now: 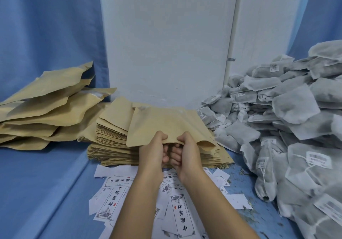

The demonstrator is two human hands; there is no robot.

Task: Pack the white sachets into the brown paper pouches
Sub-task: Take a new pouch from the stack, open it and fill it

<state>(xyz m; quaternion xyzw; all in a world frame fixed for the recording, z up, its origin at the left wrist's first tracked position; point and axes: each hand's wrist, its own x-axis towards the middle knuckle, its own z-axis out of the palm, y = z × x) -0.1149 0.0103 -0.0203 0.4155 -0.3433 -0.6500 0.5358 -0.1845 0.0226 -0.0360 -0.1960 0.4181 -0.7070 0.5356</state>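
A brown paper pouch [166, 125] is lifted above the stack of flat empty pouches [111, 138] in the middle. My left hand [153, 149] and my right hand [187, 151] both pinch its near edge, thumbs on top and fingers curled underneath. The near edge gapes slightly at its right corner. A big heap of white sachets [288, 120] with strings and tags fills the right side, apart from both hands.
Bulging brown pouches [46, 107] lie piled at the left on the blue cloth [46, 183]. Printed white paper labels [114, 201] are scattered in front of the stack, under my forearms. A white wall panel [166, 44] stands behind.
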